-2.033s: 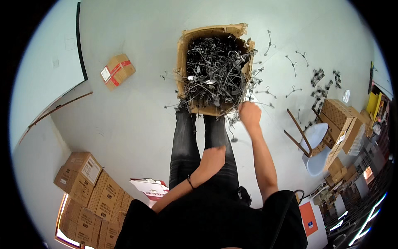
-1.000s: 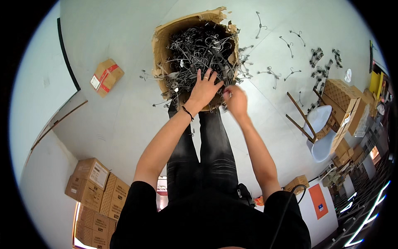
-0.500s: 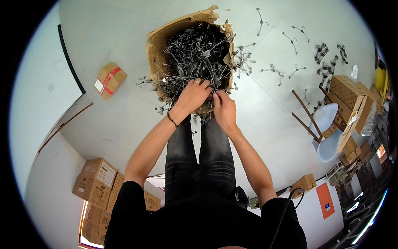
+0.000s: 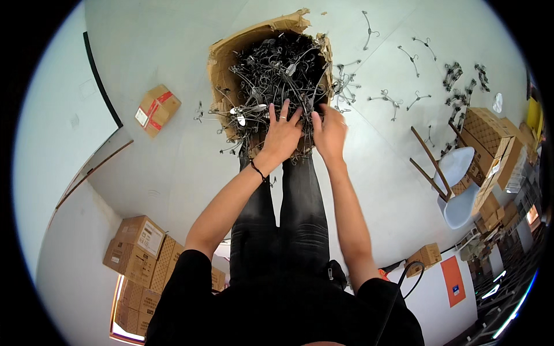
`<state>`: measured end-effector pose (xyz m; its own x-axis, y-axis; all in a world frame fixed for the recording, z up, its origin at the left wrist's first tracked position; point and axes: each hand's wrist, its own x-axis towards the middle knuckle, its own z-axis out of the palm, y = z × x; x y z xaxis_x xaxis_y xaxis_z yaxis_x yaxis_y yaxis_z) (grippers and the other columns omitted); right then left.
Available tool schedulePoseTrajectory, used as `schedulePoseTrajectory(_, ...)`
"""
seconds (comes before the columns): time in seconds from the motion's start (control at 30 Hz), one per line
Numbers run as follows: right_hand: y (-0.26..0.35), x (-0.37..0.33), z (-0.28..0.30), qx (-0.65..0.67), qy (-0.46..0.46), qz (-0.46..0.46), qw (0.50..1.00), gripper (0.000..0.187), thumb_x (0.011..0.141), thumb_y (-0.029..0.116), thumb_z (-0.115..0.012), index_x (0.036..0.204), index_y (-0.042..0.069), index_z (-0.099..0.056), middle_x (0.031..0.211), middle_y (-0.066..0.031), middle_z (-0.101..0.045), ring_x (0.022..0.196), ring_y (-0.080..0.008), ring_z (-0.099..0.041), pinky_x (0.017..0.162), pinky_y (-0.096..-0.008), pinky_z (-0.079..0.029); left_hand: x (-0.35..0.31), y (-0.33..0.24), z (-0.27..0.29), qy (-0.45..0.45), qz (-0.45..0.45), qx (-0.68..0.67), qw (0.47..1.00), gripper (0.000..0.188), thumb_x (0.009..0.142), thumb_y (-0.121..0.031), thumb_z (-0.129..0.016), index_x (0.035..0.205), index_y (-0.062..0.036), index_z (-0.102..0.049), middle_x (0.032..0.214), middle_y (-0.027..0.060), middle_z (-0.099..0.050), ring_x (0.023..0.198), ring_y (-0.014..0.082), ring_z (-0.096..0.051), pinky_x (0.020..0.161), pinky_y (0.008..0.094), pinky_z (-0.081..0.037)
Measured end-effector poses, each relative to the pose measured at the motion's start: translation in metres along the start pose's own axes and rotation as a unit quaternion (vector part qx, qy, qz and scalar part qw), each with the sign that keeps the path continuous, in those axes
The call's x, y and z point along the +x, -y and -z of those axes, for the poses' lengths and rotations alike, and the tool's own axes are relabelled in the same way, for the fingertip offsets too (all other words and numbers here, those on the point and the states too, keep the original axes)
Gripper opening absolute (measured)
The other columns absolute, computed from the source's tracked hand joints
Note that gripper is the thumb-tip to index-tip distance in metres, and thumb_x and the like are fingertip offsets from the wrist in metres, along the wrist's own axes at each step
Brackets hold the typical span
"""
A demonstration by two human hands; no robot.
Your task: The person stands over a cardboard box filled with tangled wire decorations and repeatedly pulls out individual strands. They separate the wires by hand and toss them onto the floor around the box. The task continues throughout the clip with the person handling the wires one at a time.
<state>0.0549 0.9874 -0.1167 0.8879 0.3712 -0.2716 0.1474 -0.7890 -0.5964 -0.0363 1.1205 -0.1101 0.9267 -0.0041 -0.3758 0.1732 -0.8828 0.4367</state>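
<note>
1 x lg. open ctn., brn cardboard, torn rim, on pale flr. just beyond the person's legs; contents: dk. wire-like hangers w/ clips, qty. unknown, tangled, some poking out over L & R sides & near edge. 1 x L hand, ring on one finger, dk. wristband at wrist; palm down over near edge of ctn., fingers spread wide, tips among the hangers; no firm grip seen. 1 x R hand, just beside L, at near R corner of ctn.; thumb up, other fingers bent & partly hidden, so can't tell if they hold a hanger. 2 x wht. oval pcs., amid hangers, L side of ctn. Asstd. loose hangers on flr. R of ctn., apart from one another; dk. hanger clusters farther R. 1 x sm. ctn., red tape, wht. label, on flr. well L. 1 x chair, pale seat, brn legs, R side, near patterned ctns.. Stacked ctns., lower L. 1 x orange panel, lower R.
</note>
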Motion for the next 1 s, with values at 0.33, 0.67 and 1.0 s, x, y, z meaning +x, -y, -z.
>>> schedulePoseTrajectory(0.33,0.002,0.012,-0.006,-0.016,0.107,0.036,0.993,0.034,0.099,0.035,-0.057,0.087,0.006,-0.068,0.079,-0.0151,-0.069,0.084,-0.0351,-0.067,0.076,-0.05,-0.044,-0.009,-0.029,-0.043,-0.128,0.26,-0.4,0.87,0.017,0.091,-0.008,-0.064,0.103,0.003,-0.067,0.094,0.0169,-0.071,0.076,0.0305,-0.066,0.07,0.0382,-0.05)
schedulePoseTrajectory(0.67,0.018,0.031,-0.026,0.064,0.148,-0.117,0.98,0.046,0.087,0.044,-0.073,0.087,-0.001,-0.065,0.08,-0.0193,-0.069,0.076,-0.0378,-0.067,0.07,-0.0439,-0.051,-0.108,-0.009,0.021,-0.132,0.234,-0.365,0.891,0.015,0.095,0.0,-0.057,0.105,0.0027,-0.067,0.081,0.0181,-0.07,0.073,0.031,-0.069,0.068,0.0381,-0.054)
schedulePoseTrajectory(1.0,0.002,0.011,0.003,0.146,0.044,-0.171,0.973,0.029,0.087,0.023,-0.075,0.085,-0.004,-0.066,0.072,-0.0127,-0.066,0.065,-0.0218,-0.063,0.06,-0.0342,-0.048,-0.081,-0.048,0.008,-0.033,0.224,-0.259,0.939,0.013,0.1,-0.01,-0.052,0.093,-0.0005,-0.054,0.08,0.0216,-0.067,0.077,0.0439,-0.066,0.066,0.0526,-0.051)
